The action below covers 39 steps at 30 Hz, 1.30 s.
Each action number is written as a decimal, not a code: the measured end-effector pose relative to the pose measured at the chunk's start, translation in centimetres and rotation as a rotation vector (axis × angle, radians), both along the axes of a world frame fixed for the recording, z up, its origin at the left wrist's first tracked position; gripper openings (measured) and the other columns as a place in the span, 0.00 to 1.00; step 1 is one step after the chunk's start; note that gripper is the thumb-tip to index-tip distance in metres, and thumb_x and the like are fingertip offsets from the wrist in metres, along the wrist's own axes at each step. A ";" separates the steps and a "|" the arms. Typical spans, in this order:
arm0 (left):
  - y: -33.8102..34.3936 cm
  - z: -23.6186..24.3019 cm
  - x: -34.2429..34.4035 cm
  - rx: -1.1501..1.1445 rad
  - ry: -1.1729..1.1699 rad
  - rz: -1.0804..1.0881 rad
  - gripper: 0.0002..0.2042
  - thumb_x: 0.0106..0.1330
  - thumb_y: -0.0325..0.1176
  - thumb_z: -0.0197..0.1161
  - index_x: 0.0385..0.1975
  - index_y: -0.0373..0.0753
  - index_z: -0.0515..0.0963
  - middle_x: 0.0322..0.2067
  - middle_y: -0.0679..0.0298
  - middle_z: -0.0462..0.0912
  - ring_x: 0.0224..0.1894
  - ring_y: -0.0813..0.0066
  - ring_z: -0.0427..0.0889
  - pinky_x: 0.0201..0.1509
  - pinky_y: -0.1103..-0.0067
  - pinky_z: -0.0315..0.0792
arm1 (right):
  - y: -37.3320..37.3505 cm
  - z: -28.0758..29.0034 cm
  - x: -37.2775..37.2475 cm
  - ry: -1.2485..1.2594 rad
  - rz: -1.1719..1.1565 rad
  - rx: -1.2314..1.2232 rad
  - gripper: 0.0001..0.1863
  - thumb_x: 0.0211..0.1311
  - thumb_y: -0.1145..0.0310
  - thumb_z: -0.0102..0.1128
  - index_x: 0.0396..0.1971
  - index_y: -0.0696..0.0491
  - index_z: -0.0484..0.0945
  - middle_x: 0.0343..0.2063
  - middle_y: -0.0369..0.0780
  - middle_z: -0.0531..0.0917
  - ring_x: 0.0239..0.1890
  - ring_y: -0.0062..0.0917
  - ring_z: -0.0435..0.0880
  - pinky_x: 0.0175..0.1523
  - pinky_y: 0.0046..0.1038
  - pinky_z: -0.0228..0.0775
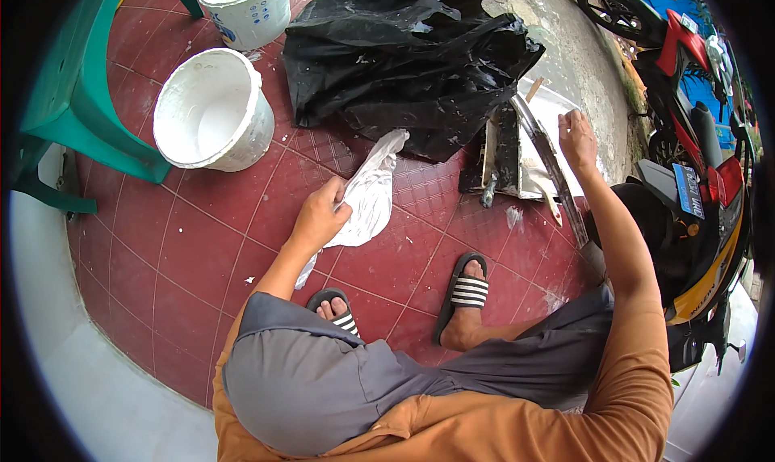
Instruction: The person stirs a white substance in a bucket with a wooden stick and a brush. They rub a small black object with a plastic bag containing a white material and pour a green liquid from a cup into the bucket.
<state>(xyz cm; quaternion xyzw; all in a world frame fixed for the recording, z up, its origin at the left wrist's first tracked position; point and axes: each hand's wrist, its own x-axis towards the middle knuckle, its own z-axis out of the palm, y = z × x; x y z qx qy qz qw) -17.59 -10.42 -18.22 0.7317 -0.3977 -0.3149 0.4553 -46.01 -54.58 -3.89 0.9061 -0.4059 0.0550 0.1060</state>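
A red tiled floor (202, 244) is bordered at far right by rough concrete, and a motorcycle (710, 212) is parked at right. A thin white sheet (370, 203) – cloth or plastic cannot be told – is found near centre, just on the near side of the black plastic sheeting (404, 58). Its left edge is pinched between the thumb and fingers of the left hand (325, 210). The right hand (578, 141) is raised beside a white panel (559, 108), fingers curled; whether anything is grasped cannot be told.

Risks are judged as follows. The sheet could be torn or lost if it is tugged by that small pinch alone. Its near end could be trodden on by the left sandal (334, 308). The long dark strip (557, 170) could be toppled – and the brush (549, 199) beside it dislodged – if knocked by the right forearm.
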 end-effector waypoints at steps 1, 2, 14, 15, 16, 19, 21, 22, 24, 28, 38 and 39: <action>0.5 0.0 -0.4 0.000 -0.001 -0.001 0.09 0.58 0.27 0.60 0.32 0.33 0.66 0.30 0.50 0.80 0.31 0.47 0.78 0.39 0.66 0.73 | 2.3 1.7 1.8 -0.079 0.085 0.026 0.14 0.69 0.58 0.59 0.34 0.55 0.76 0.26 0.49 0.81 0.35 0.47 0.82 0.43 0.45 0.73; 1.1 -0.1 -0.7 -0.042 0.066 0.024 0.10 0.58 0.26 0.60 0.32 0.34 0.65 0.29 0.49 0.78 0.29 0.50 0.77 0.37 0.66 0.72 | 5.3 2.7 3.1 -0.079 0.145 0.190 0.14 0.69 0.59 0.58 0.32 0.55 0.74 0.25 0.49 0.80 0.33 0.47 0.82 0.40 0.45 0.73; 4.9 2.4 -2.4 -0.314 0.845 0.091 0.12 0.64 0.16 0.55 0.42 0.39 0.64 0.48 0.61 0.77 0.52 0.79 0.75 0.59 0.78 0.69 | 27.2 -5.7 10.6 -0.165 0.261 1.411 0.49 0.62 0.45 0.68 0.68 0.66 0.58 0.59 0.56 0.76 0.63 0.38 0.75 0.67 0.35 0.67; 4.6 3.4 -2.5 -0.350 0.864 0.169 0.14 0.64 0.16 0.54 0.46 0.37 0.64 0.49 0.60 0.76 0.54 0.77 0.75 0.60 0.77 0.69 | 27.6 -4.4 11.7 -0.311 0.123 1.601 0.42 0.66 0.50 0.65 0.66 0.66 0.61 0.58 0.52 0.77 0.63 0.33 0.75 0.66 0.33 0.67; 4.4 4.6 -2.4 -0.336 0.916 0.218 0.20 0.64 0.17 0.51 0.57 0.32 0.62 0.53 0.57 0.75 0.57 0.73 0.75 0.64 0.75 0.68 | 28.0 -3.6 12.6 -0.459 -0.026 1.783 0.35 0.70 0.55 0.63 0.64 0.65 0.65 0.57 0.48 0.79 0.62 0.28 0.74 0.65 0.30 0.66; 3.3 5.8 -2.4 -0.433 1.039 0.304 0.23 0.65 0.19 0.50 0.61 0.31 0.61 0.56 0.54 0.73 0.59 0.71 0.74 0.67 0.73 0.66 | 29.1 -2.8 14.7 -0.635 0.113 1.566 0.23 0.75 0.63 0.57 0.59 0.64 0.70 0.53 0.42 0.81 0.55 0.21 0.76 0.62 0.27 0.67; 2.7 6.9 -2.0 -0.487 1.151 0.305 0.25 0.68 0.24 0.51 0.65 0.31 0.60 0.59 0.54 0.72 0.62 0.70 0.72 0.68 0.72 0.66 | 29.4 -1.9 16.7 -0.637 0.187 1.468 0.17 0.76 0.66 0.53 0.57 0.62 0.71 0.47 0.38 0.82 0.49 0.18 0.76 0.57 0.23 0.68; 2.4 7.6 -2.0 -0.522 1.155 0.301 0.24 0.69 0.25 0.52 0.65 0.32 0.60 0.59 0.55 0.72 0.62 0.70 0.73 0.68 0.72 0.66 | 29.4 -1.2 17.5 -0.656 0.224 1.414 0.16 0.76 0.68 0.52 0.56 0.61 0.72 0.46 0.37 0.81 0.48 0.16 0.76 0.56 0.21 0.68; 1.7 10.7 -1.4 -0.579 1.154 0.300 0.24 0.71 0.27 0.54 0.66 0.32 0.60 0.60 0.55 0.72 0.62 0.71 0.73 0.68 0.72 0.66 | 29.8 1.1 19.4 -0.754 0.303 1.338 0.11 0.77 0.73 0.50 0.53 0.59 0.74 0.43 0.35 0.81 0.46 0.14 0.74 0.53 0.18 0.67; 0.9 15.0 0.8 -0.648 1.035 0.252 0.24 0.74 0.35 0.59 0.65 0.33 0.62 0.59 0.59 0.73 0.61 0.75 0.73 0.66 0.74 0.67 | 31.0 3.8 22.8 -0.752 0.457 1.161 0.11 0.75 0.73 0.51 0.52 0.59 0.75 0.39 0.37 0.81 0.42 0.17 0.76 0.49 0.22 0.69; -0.7 18.0 5.3 -0.766 0.945 0.436 0.18 0.76 0.44 0.58 0.51 0.34 0.70 0.44 0.63 0.78 0.46 0.80 0.79 0.49 0.80 0.75 | 33.5 6.1 27.6 -0.492 0.763 0.955 0.22 0.64 0.69 0.44 0.57 0.59 0.70 0.44 0.50 0.69 0.49 0.44 0.70 0.57 0.40 0.62; -0.3 18.5 6.0 -0.771 0.942 0.446 0.18 0.76 0.44 0.58 0.51 0.34 0.70 0.44 0.63 0.78 0.46 0.80 0.79 0.49 0.80 0.75 | 33.3 6.3 28.0 -0.486 0.772 0.959 0.22 0.64 0.69 0.44 0.57 0.59 0.70 0.44 0.50 0.69 0.49 0.44 0.70 0.57 0.40 0.62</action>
